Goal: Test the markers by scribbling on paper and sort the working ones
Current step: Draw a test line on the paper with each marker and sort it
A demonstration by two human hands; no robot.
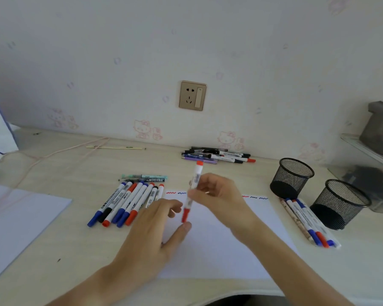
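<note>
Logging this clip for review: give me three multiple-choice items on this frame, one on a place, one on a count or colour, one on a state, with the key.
1. Where does the row of markers waiting beside the paper lie?
A. left of it
B. inside a cup
C. on the shelf

2. How many black mesh cups stand on the desk?
A. one
B. two
C. four

3. What is the state of the red marker in the right hand?
A. lying on the paper
B. held up, cap on
C. dropped in a cup

Key: 1 A, the row lies off the sheet's left edge. 2 B, two cups stand at right. 3 B, the right hand grips the barrel while the left hand reaches its red cap.
</note>
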